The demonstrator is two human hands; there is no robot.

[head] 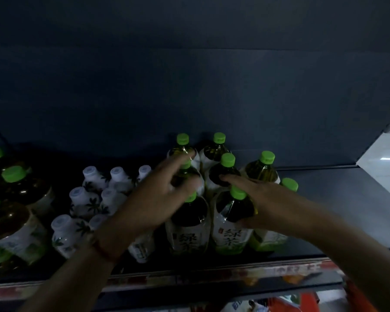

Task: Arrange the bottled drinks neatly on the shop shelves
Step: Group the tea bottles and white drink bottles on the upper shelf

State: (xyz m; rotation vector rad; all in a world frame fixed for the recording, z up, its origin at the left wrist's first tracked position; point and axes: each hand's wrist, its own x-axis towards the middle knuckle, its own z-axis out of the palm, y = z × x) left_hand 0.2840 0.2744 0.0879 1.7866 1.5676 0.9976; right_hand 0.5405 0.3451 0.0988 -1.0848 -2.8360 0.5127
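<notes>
Setting: dim shop shelf [338, 206] with a dark back panel [189, 86]; a red-and-white price strip [212, 276] ran along its front edge.
Green tea bottles [189, 224]: green-capped, standing upright in a tight block at mid-shelf, roughly three rows deep, front labels facing out.
Left hand [149, 199]: reached into the block from the left; its grip was spread, fingers extended against the shoulders of the second-row bottles. Motion blur left it unclear whether any bottle was truly clasped.
Right hand [259, 199]: lay over the front right bottle [232, 221] just below its cap, fingers straight and reaching to the bottle behind; the thumb seemed tucked under, so the grip read as pressing, not pinching.
White bottles [88, 206]: small, white-capped, grouped left of the tea, rows somewhat uneven.
Large green-capped bottles [14, 212]: at far left, close together.
Progress: tea block judged nearly squared; the rightmost bottles [263, 174] sat slightly staggered, and shelf space to the right was unfilled.
Remaining: probably aligning those stragglers and tidying the white rows.
</notes>
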